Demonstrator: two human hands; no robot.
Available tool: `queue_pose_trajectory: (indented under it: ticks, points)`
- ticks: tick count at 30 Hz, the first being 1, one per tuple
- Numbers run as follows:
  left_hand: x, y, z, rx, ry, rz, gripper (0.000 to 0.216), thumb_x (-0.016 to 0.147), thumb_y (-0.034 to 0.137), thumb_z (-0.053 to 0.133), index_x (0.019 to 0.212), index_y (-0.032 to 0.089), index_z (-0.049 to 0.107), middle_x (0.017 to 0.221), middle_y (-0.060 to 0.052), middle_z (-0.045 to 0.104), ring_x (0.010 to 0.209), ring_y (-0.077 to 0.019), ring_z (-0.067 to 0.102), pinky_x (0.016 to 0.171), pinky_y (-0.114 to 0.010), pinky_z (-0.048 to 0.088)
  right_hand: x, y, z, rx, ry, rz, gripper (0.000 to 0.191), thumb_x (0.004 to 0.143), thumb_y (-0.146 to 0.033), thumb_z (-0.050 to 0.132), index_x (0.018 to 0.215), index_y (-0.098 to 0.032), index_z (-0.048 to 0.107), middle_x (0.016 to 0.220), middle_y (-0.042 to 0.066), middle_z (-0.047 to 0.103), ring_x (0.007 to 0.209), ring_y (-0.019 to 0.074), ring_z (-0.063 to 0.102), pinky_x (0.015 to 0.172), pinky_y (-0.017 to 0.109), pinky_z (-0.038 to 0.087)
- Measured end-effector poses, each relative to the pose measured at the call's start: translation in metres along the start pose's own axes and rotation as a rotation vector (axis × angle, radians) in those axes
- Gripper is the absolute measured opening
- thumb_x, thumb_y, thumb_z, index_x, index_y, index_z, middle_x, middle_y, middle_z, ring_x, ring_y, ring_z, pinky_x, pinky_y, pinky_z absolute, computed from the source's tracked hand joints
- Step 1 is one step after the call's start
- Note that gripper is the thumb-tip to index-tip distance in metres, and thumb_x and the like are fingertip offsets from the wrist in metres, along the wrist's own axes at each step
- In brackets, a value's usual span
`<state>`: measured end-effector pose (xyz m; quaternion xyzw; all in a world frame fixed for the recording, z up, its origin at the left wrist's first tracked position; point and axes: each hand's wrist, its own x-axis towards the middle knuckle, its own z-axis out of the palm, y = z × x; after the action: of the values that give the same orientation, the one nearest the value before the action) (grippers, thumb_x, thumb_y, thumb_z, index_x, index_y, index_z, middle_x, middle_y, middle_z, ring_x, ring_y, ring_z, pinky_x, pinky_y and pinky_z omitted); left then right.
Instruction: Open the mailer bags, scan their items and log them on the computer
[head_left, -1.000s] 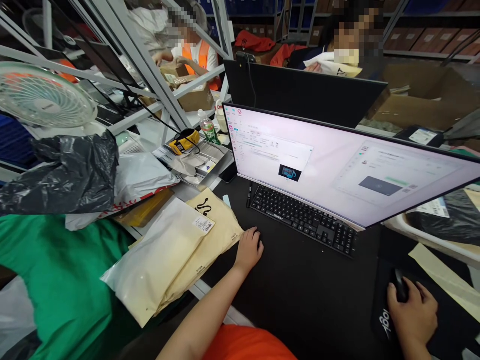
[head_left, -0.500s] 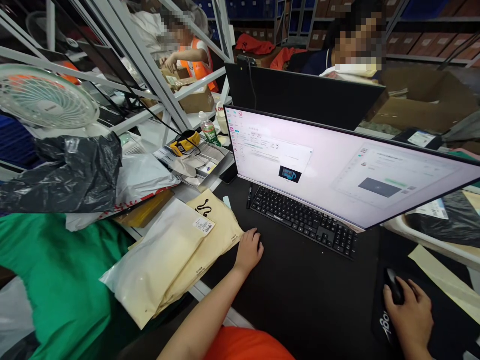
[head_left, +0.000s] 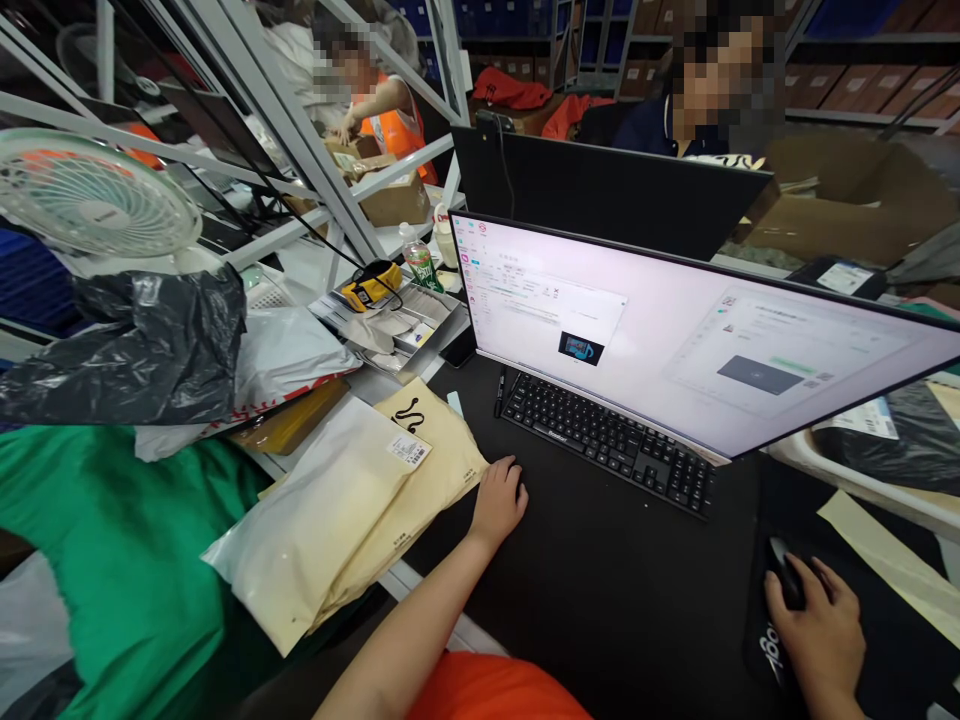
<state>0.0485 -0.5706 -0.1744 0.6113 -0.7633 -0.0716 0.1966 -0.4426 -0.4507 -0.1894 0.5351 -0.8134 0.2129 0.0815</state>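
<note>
My left hand rests on the black desk mat, fingers curled loosely and holding nothing, just right of a stack of cream mailer bags. My right hand lies over a black mouse on a mouse pad at the lower right, fingers draped on it. A black keyboard sits between the hands, under a wide lit monitor.
A green bag, grey and white plastic bags and a desk fan crowd the left. A tray of small items and a bottle stand behind. Two other people work beyond the metal frame and a second monitor.
My right hand with the mouse has slid slightly left and toward me. The left hand has stayed put. The people behind have shifted a little.
</note>
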Motion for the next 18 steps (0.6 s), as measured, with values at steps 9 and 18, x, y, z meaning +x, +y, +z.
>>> queue_pose_trajectory:
  ticks: [9,18]
  points:
    - [0.0009,0.0015,-0.0027,-0.003,0.008,0.001,0.023,0.091,0.016,0.056,0.112,0.019,0.062,0.127,-0.015,0.064,0.12,-0.031,0.061,0.104,-0.051,0.052,-0.0008,0.0053,0.0032,-0.024,0.017,-0.038,0.054,0.091,-0.057,0.053,0.122,-0.018,0.071,0.14,0.016,0.06,0.121,0.0371,0.061,0.081,0.044,0.052]
    - [0.0011,0.0,-0.0002,0.019,0.01,0.009,0.023,0.09,0.015,0.056,0.113,0.018,0.062,0.127,-0.015,0.064,0.12,-0.0314,0.061,0.104,-0.05,0.053,-0.0008,0.0005,0.0015,-0.028,0.056,0.006,0.05,0.089,-0.052,0.055,0.121,-0.017,0.071,0.138,0.016,0.062,0.118,0.0384,0.063,0.08,0.046,0.051]
